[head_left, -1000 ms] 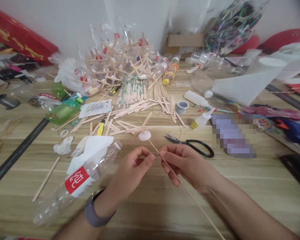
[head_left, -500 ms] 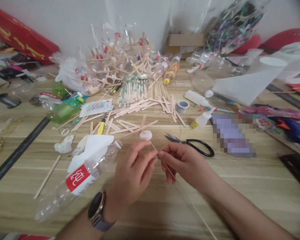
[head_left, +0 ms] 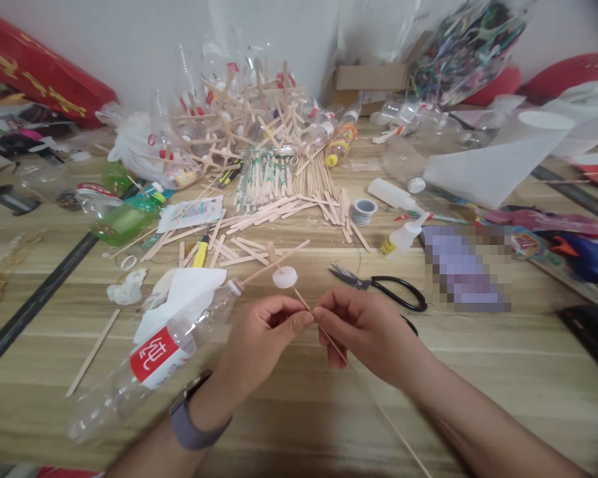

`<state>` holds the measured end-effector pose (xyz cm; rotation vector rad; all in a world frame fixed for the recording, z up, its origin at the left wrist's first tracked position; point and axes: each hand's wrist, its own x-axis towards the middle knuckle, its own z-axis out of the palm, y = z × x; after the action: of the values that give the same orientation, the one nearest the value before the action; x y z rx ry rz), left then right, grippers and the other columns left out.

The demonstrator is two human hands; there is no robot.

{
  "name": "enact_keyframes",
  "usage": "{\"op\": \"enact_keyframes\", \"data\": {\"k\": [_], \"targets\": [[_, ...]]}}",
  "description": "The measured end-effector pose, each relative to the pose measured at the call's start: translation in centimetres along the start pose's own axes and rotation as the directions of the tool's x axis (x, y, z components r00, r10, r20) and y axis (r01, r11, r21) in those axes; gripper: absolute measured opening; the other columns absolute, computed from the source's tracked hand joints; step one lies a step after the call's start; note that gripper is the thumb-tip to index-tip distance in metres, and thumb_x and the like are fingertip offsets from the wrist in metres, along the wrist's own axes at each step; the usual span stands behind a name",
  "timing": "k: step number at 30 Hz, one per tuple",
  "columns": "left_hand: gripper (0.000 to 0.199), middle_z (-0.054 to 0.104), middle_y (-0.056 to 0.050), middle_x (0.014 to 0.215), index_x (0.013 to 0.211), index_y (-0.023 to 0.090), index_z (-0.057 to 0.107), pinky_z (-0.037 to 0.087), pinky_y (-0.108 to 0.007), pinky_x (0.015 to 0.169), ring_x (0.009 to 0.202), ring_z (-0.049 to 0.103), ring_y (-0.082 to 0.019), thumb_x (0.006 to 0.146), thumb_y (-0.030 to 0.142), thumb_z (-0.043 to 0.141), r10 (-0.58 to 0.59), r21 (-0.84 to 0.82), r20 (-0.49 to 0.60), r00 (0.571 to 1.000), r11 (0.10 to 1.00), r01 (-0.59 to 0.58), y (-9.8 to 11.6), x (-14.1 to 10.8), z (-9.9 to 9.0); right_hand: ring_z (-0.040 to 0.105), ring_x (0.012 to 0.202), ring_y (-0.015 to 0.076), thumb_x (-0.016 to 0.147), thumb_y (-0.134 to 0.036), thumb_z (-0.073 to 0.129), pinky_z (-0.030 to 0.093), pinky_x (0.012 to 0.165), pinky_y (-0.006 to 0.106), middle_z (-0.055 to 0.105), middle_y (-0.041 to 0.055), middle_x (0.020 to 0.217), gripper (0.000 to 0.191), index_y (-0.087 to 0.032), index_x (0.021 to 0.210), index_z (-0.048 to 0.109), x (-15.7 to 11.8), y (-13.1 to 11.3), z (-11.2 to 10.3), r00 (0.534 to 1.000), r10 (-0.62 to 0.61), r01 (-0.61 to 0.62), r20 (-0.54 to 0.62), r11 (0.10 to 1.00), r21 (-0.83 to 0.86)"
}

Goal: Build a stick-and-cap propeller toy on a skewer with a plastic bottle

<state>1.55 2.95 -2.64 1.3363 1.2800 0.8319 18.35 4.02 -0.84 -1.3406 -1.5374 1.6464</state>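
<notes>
Both of my hands pinch a long thin wooden stick (head_left: 391,419) near its upper part. My left hand (head_left: 266,335) has thumb and forefinger closed on it, and my right hand (head_left: 361,332) grips it just beside, fingertips almost touching. At the stick's upper end is a white bottle cap (head_left: 284,277) with crossed flat wooden sticks (head_left: 293,255) above it. Left of my left hand lies a clear plastic bottle (head_left: 189,332) with a red and white label. Black-handled scissors (head_left: 398,292) lie beyond my right hand.
Craft sticks (head_left: 279,211) and bottles with crossed sticks cover the back. A glue bottle (head_left: 401,239) and a wire spool (head_left: 363,211) stand right of centre. A yellow cutter (head_left: 200,252) and white paper (head_left: 179,292) lie left; a white cone (head_left: 498,159) is at right.
My left wrist has turned and its fingers have closed together on the stick. The cap and crossed sticks have turned and shifted slightly left and down. My right hand has barely moved.
</notes>
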Motion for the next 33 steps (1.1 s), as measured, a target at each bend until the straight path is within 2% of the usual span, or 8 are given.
{"op": "enact_keyframes", "data": {"k": [5, 9, 15, 22, 27, 33], "targets": [[0.02, 0.057, 0.005, 0.059, 0.071, 0.017, 0.068, 0.031, -0.02, 0.049, 0.053, 0.043, -0.008, 0.075, 0.037, 0.072, -0.115, -0.178, 0.014, 0.993, 0.977, 0.116, 0.27, 0.1, 0.28, 0.055, 0.04, 0.0101, 0.083, -0.04, 0.058, 0.038, 0.04, 0.019, 0.055, -0.0039, 0.047, 0.028, -0.02, 0.065, 0.052, -0.14, 0.02, -0.1, 1.0, 0.017, -0.017, 0.004, 1.0, -0.013], [0.018, 0.052, 0.006, 0.055, 0.07, 0.017, 0.068, 0.024, -0.02, 0.044, 0.047, 0.034, -0.006, 0.072, 0.034, 0.073, -0.139, -0.26, 0.012, 0.99, 0.956, 0.138, 0.38, 0.16, 0.42, 0.055, 0.039, 0.0099, 0.083, -0.045, 0.058, 0.039, 0.04, 0.019, 0.055, -0.004, 0.047, 0.032, -0.02, 0.064, 0.053, -0.18, -0.18, -0.22, 0.999, 0.026, -0.027, 0.024, 0.999, 0.03], [0.019, 0.047, 0.007, 0.053, 0.073, 0.016, 0.066, 0.023, -0.018, 0.041, 0.045, 0.033, -0.005, 0.074, 0.034, 0.071, -0.148, -0.305, 0.039, 0.988, 0.94, 0.153, 0.06, 0.17, 0.38, 0.055, 0.039, 0.0093, 0.083, -0.048, 0.057, 0.039, 0.039, 0.019, 0.055, -0.0046, 0.05, 0.033, -0.02, 0.066, 0.052, -0.05, -0.19, -0.27, 0.998, 0.041, -0.043, 0.045, 0.998, 0.052], [0.02, 0.045, 0.008, 0.049, 0.071, 0.015, 0.065, 0.024, -0.017, 0.039, 0.041, 0.036, -0.005, 0.074, 0.035, 0.069, -0.159, -0.284, 0.077, 0.984, 0.943, 0.174, 0.28, 0.24, 0.24, 0.054, 0.038, 0.011, 0.089, -0.037, 0.048, 0.037, 0.04, 0.02, 0.056, -0.004, 0.043, 0.028, -0.021, 0.066, 0.052, -0.25, -0.12, -0.13, 0.999, -0.047, 0.046, 0.001, 0.985, -0.167], [0.024, 0.049, 0.006, 0.052, 0.067, 0.015, 0.062, 0.026, -0.018, 0.038, 0.041, 0.038, -0.005, 0.074, 0.037, 0.067, -0.168, -0.254, 0.1, 0.981, 0.949, 0.189, 0.41, 0.28, 0.09, 0.053, 0.039, 0.0115, 0.089, -0.032, 0.047, 0.034, 0.042, 0.022, 0.056, -0.0034, 0.043, 0.027, -0.022, 0.065, 0.053, -0.22, 0.02, -0.27, 0.988, -0.153, 0.131, -0.034, 0.927, -0.352], [0.03, 0.046, 0.007, 0.048, 0.065, 0.016, 0.061, 0.026, -0.019, 0.039, 0.041, 0.037, -0.006, 0.071, 0.043, 0.071, -0.177, -0.241, 0.114, 0.977, 0.95, 0.2, 0.25, 0.49, -0.07, 0.047, 0.039, 0.0104, 0.089, -0.032, 0.047, 0.031, 0.044, 0.023, 0.056, -0.0041, 0.044, 0.027, -0.022, 0.065, 0.052, -0.27, 0.11, -0.34, 0.975, -0.216, 0.169, -0.05, 0.87, -0.463]]}}
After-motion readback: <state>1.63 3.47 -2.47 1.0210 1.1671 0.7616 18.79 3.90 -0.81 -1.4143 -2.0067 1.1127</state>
